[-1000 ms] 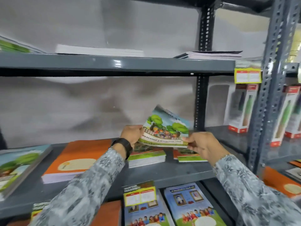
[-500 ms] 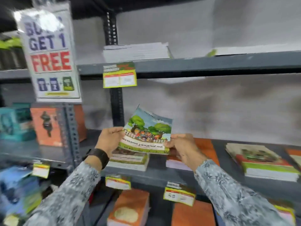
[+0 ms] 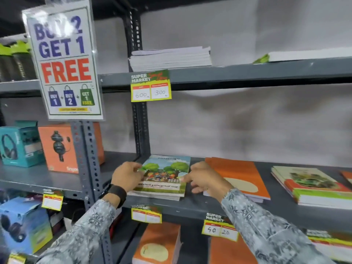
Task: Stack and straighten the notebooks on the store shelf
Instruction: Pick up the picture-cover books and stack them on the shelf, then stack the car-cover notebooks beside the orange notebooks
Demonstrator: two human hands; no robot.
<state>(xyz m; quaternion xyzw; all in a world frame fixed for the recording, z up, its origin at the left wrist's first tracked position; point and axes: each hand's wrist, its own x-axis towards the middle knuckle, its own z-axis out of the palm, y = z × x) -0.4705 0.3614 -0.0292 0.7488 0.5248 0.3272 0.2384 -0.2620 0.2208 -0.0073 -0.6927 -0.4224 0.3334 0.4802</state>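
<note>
Two hands, left hand (image 3: 128, 176) and right hand (image 3: 204, 179), press each side of the tree notebook (image 3: 164, 174) beside the orange notebook (image 3: 238, 176), likely to square its pile.

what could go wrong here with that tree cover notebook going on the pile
1. The tree-cover notebook sits slightly askew on the short stack of notebooks; if the left hand and right hand let go now, the pile may stay crooked.
2. The stack's front edge lies near the lip of the grey metal shelf, so a forward nudge could slide it off.
</note>
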